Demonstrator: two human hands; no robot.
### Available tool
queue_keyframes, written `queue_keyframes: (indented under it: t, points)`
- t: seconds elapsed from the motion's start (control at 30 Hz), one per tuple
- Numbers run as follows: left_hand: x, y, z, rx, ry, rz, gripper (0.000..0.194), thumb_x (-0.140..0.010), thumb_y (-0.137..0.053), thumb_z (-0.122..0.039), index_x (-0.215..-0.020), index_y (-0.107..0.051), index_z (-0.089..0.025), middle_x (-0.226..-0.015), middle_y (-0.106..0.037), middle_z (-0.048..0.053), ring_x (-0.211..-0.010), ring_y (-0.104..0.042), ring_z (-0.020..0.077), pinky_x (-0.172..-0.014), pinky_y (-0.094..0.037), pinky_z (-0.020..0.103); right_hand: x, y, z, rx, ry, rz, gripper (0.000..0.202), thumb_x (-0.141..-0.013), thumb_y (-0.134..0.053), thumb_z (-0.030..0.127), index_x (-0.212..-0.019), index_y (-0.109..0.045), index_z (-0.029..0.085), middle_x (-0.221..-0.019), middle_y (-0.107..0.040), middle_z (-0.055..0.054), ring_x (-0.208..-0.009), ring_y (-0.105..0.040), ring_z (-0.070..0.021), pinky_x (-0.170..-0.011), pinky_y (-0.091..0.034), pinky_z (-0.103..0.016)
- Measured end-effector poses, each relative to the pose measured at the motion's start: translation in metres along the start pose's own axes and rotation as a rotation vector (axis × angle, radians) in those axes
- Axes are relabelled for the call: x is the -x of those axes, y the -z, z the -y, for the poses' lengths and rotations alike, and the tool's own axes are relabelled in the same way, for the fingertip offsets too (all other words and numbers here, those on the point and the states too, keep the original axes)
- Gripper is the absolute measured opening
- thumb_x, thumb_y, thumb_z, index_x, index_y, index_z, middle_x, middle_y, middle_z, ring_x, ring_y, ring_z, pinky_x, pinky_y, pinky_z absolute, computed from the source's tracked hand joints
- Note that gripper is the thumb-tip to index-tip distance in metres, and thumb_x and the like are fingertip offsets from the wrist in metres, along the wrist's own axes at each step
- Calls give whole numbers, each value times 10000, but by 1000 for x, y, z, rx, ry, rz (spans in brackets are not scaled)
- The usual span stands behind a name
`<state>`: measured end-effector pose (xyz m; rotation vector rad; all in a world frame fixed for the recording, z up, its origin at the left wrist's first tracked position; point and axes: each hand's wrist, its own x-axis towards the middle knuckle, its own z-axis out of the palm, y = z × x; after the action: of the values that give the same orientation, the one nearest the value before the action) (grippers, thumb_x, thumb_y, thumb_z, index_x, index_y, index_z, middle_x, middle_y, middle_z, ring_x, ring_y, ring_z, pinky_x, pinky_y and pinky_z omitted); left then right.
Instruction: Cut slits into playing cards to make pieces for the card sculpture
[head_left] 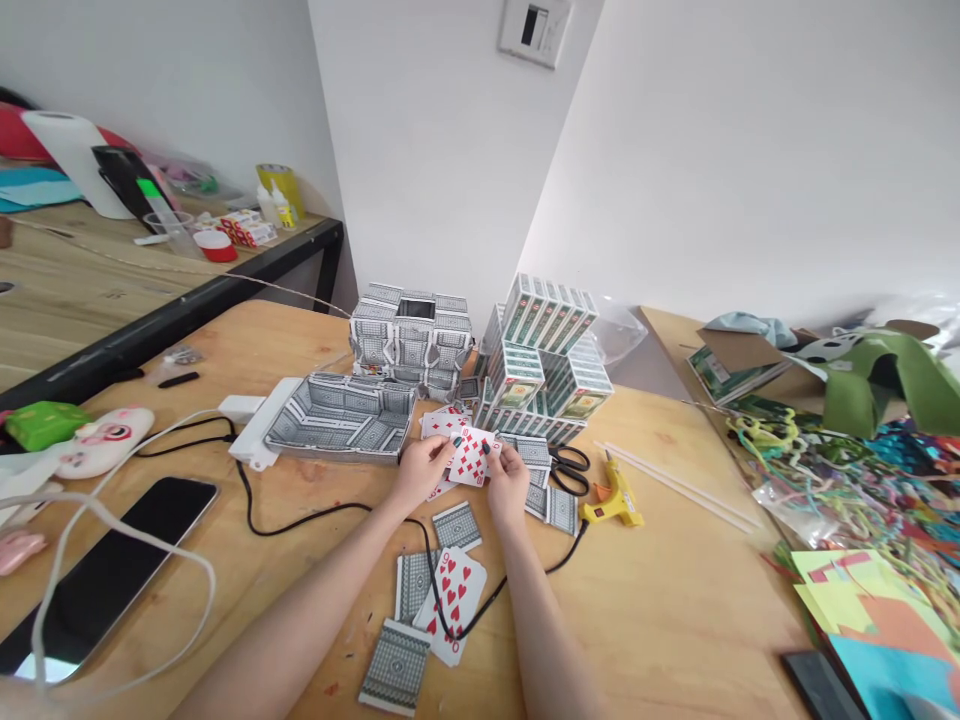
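Between my two hands is a playing card [472,460], a ten of diamonds with its face toward me. My left hand [426,468] pinches its left edge, and my right hand [508,484] grips its right edge. Under and behind it lie more loose cards, partly hidden. Nearer me on the table are folded grey-backed cards [394,664] and a small face-up stack with a nine of hearts [453,600] on top. Behind my hands stand a box-like structure made of cards [411,335] and an open tray lined with cards [341,418].
Stacked card boxes [551,310] rise at the back. Black scissors [570,470] and a yellow glue gun [615,495] lie to the right; the gun's black cable crosses the cards. A phone [112,565] and white cable lie left, craft scraps [847,500] far right.
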<state>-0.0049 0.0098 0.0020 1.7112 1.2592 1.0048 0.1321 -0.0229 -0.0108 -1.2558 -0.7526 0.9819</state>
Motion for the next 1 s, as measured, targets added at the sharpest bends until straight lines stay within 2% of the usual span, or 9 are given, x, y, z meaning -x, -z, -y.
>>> queue_keyframes:
  t: [0.1, 0.2, 0.3, 0.4, 0.6, 0.7, 0.87, 1.0]
  points:
    - [-1, 1, -1, -30, -12, 13, 294, -784, -443, -351, -601, -541, -142, -505, -474, -31, -496, -412, 95, -486, -302, 200, 0, 0, 1, 28, -7, 11, 348, -689, -595, 381, -930, -608, 131, -900, -688, -85, -778, -630, -211, -687, -491, -309]
    - [-1, 1, -2, -47, -2, 3, 286, -784, -438, -348, -610, -539, -145, -508, -486, -28, -494, -419, 97, -492, -309, 200, 1, 1, 2, 5, -24, 39, 470, -686, -604, 352, -1102, -554, 139, -1026, -662, -93, -888, -620, -230, -751, -492, -337]
    - [-1, 1, -2, -42, 4, -7, 253, -779, -444, -331, -647, -558, -147, -527, -515, -25, -498, -435, 98, -504, -319, 201, 1, 1, 3, -20, -21, 101, 530, -692, -603, 322, -1185, -501, 157, -1063, -650, -90, -915, -616, -230, -759, -496, -344]
    - [0, 1, -4, -52, 3, -24, 270, -778, -450, -338, -612, -543, -147, -506, -491, -32, -489, -421, 93, -496, -305, 201, 1, 1, 4, -18, -19, 110, 483, -690, -604, 328, -1137, -529, 161, -975, -682, -78, -834, -639, -218, -711, -508, -327]
    - [0, 2, -7, -56, 9, -34, 334, -788, -443, -377, -563, -521, -143, -463, -420, -45, -460, -363, 82, -474, -270, 205, 1, 1, 6, 41, -44, 85, 281, -686, -604, 376, -859, -594, 155, -716, -697, -41, -600, -628, -180, -539, -480, -262]
    - [0, 2, -7, -20, 23, -22, 328, -784, -446, -371, -580, -550, -137, -471, -438, -38, -468, -370, 85, -470, -278, 202, 2, 0, 7, 50, -33, 59, 248, -684, -607, 380, -788, -586, 156, -690, -688, -32, -577, -612, -164, -526, -462, -246]
    - [1, 2, -5, 14, 6, 13, 278, -756, -485, -339, -590, -577, -137, -503, -500, -25, -503, -419, 94, -491, -313, 193, 2, -1, 9, 49, -43, 30, 248, -672, -620, 381, -776, -581, 159, -688, -689, -29, -574, -610, -160, -528, -460, -242]
    - [1, 1, -3, 8, 7, -7, 280, -752, -488, -341, -590, -590, -136, -515, -531, -17, -511, -446, 100, -499, -333, 196, 1, 1, 11, -12, -66, 87, 248, -662, -638, 359, -811, -597, 165, -738, -701, -35, -624, -633, -177, -572, -486, -264]
